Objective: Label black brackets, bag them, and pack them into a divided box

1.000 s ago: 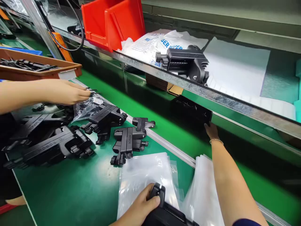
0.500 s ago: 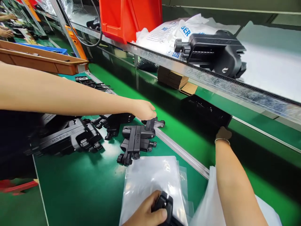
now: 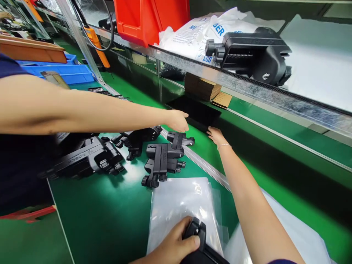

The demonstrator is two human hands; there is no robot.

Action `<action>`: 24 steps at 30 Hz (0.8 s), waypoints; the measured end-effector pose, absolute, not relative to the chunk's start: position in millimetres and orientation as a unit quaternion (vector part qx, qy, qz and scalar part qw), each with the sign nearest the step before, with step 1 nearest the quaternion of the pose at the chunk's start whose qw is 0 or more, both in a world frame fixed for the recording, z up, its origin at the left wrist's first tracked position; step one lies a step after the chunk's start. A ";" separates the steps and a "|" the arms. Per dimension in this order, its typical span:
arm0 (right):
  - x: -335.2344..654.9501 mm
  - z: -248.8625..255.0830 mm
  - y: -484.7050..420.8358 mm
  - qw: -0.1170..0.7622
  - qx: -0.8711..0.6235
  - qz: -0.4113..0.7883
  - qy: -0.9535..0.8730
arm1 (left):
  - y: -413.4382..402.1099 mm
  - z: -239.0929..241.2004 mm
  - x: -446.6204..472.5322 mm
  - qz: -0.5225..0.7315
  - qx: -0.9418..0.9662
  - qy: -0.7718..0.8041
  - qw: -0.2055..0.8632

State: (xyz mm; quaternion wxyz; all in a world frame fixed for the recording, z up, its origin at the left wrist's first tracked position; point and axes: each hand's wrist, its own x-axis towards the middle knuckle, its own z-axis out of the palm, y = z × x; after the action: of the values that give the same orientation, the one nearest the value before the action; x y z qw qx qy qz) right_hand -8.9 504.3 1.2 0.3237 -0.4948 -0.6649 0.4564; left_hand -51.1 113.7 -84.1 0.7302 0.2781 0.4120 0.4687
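My left hand [image 3: 176, 245] is closed round the end of a black plastic part [image 3: 199, 242] at the bottom edge, lying over a clear plastic bag [image 3: 178, 201]. My right hand [image 3: 217, 135] reaches forward, fingers stretched flat, fingertips against the near edge of a flat black tray [image 3: 198, 112] on the green belt [image 3: 275, 139]. A co-worker's hand [image 3: 177, 120], on a bare arm from the left, touches the same tray's left corner. Black "BOSCH" plastic parts [image 3: 162, 161] lie between us on the green table [image 3: 104, 220].
More black parts [image 3: 90, 159] are piled at the left. A metal shelf rail [image 3: 247, 88] overhead carries a red bin [image 3: 151, 18], a white packet [image 3: 198, 33] and a large black part [image 3: 247, 55]. Cardboard pieces [image 3: 202, 88] sit under it. Clear bags [image 3: 297, 234] lie bottom right.
The black tray has slid left along the belt with my right hand, whose fingers have gone flat. The co-worker's hand has moved from the parts to the tray's corner.
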 end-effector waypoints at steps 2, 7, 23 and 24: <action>-21.3 6.3 491.8 0.282 -0.509 0.465 -0.667 | 113.0 -72.9 -52.3 0.460 0.273 0.440 0.721; 36.6 48.0 398.4 0.190 -0.489 0.475 -0.707 | 107.6 -43.9 -57.9 0.486 0.312 0.481 0.659; 223.6 17.2 -8.1 0.385 -0.643 0.381 -0.542 | 40.4 1.8 -27.7 0.450 0.577 0.377 0.568; 227.5 16.4 -15.7 0.401 -0.649 0.365 -0.533 | 37.7 2.2 -22.3 0.451 0.552 0.380 0.589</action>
State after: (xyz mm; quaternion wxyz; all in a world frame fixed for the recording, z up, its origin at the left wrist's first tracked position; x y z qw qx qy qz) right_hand 227.5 -15.7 16.4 0.4010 -0.6493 -0.5333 0.3649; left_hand -22.3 37.7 2.2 0.5893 0.5521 0.3801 0.4511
